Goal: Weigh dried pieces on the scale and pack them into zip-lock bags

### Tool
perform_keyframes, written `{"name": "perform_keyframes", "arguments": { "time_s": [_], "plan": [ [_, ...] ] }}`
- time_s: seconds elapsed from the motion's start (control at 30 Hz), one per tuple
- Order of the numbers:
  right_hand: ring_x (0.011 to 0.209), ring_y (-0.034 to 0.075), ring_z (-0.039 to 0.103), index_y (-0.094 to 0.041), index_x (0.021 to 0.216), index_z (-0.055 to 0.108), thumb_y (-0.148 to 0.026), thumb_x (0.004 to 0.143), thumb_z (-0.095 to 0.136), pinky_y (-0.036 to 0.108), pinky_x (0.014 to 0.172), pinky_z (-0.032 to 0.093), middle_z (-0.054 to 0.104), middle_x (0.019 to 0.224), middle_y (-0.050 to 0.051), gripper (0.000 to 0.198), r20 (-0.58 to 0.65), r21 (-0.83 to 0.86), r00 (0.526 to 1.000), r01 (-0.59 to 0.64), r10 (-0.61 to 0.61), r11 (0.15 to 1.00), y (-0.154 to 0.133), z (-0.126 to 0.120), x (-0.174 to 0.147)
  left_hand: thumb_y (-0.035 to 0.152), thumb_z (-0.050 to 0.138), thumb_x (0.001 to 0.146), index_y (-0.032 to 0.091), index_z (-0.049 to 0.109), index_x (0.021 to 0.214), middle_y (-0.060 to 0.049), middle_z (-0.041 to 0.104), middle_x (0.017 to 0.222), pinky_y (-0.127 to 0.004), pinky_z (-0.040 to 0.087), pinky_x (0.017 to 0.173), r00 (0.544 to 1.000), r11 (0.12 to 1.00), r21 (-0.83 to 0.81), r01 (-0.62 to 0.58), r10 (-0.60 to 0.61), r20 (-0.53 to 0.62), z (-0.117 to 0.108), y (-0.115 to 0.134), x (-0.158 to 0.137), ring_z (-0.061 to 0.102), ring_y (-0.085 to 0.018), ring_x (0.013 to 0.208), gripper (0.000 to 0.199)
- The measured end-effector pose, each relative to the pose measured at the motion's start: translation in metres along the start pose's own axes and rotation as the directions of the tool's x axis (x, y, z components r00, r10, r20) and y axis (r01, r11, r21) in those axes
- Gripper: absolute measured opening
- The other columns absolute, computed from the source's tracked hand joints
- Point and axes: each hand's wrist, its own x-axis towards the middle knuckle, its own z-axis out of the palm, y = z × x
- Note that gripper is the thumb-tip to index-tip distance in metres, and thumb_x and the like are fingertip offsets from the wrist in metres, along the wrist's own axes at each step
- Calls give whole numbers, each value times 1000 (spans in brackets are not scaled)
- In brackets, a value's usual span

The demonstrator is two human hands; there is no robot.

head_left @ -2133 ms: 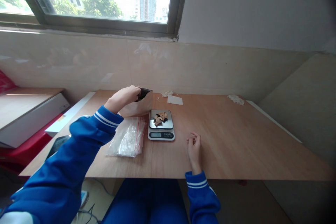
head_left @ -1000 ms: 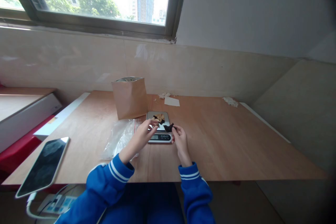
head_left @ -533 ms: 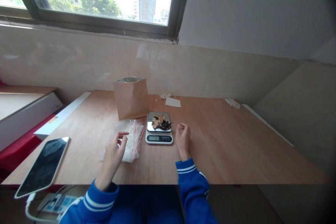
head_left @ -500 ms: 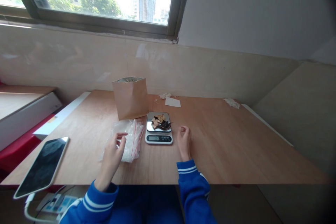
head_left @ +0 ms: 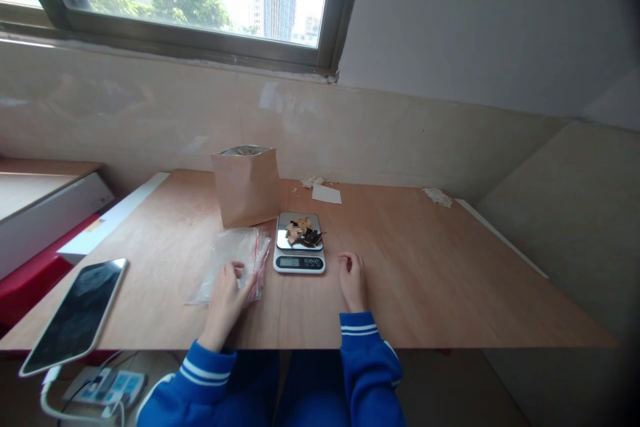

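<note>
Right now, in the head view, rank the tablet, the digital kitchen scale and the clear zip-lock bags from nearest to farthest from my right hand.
From your right hand:
1. Digital kitchen scale: just to its left.
2. Clear zip-lock bags: left of the scale, partly covered by your left hand.
3. Tablet: far left.
</note>
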Motion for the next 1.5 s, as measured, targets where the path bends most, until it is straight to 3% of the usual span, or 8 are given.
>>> {"name": "perform_keyframes", "arguments": {
  "time_s": [0.3,0.5,0.67,0.8,1.0,1.1,1.27,1.5],
  "plan": [
    [86,24,57,-21,81,60,-33,84,43,37,79,46,61,90,9,22,-3,31,1000,-22,22,999,-4,-3,1,50,45,82,21,56,80,-6,65,74,-36,48,67,993,989,-118,94,-102,-64,-15,9,2,63,-24,71,31],
    [83,21,59,-22,88,61,-43,91,43,33,75,45,64,91,7,28,166,159,986,-7,-20,987,-47,-9,-27,44,46,89,23,52,77,1,54,67,-29,42,62,985,989,-136,-59,36,-168,-27,39,-21,52,-17,62,24],
    [77,17,58,-23,97,59,-44,96,38,28,72,44,62,85,2,30,490,352,857,-24,-162,936,-118,-2,-68,39,46,91,23,47,67,2,46,65,-26,38,57,965,947,-201,-251,261,29,-13,64,-38,45,-14,58,28],
    [60,13,49,-21,80,58,-46,92,45,25,59,38,57,70,-1,31,583,380,799,-105,-149,919,-129,4,-68,37,47,90,22,47,69,3,45,64,-24,37,57,942,927,-252,-278,314,117,-19,61,-30,43,-12,57,26],
    [60,13,49,-20,65,50,-50,87,52,25,60,40,51,62,-2,37,555,396,830,-204,-57,895,-100,-9,-51,41,45,86,21,39,61,5,36,55,-24,31,54,988,946,-316,-79,32,-150,-43,61,-11,37,-11,54,32],
    [70,16,54,-20,81,59,-50,90,49,27,67,44,60,78,2,33,497,341,864,-113,-77,933,-94,-14,-41,42,44,84,21,36,58,5,36,53,-25,29,52,997,944,-329,-4,-20,-69,-41,73,4,38,-12,54,34],
    [87,21,57,-19,100,57,-49,88,46,36,80,47,61,101,10,34,180,170,984,-29,-2,985,-65,-2,-3,42,44,80,21,39,55,4,37,50,-26,24,50,995,976,-203,76,-62,74,-35,83,41,40,-13,52,33],
    [109,30,54,-18,101,52,-50,76,58,43,95,42,58,110,17,41,119,-4,987,-108,107,994,-40,32,35,53,46,81,21,41,55,3,42,51,-26,27,51,996,969,-243,34,-13,87,-30,85,40,43,-14,53,41]
  ]
}}
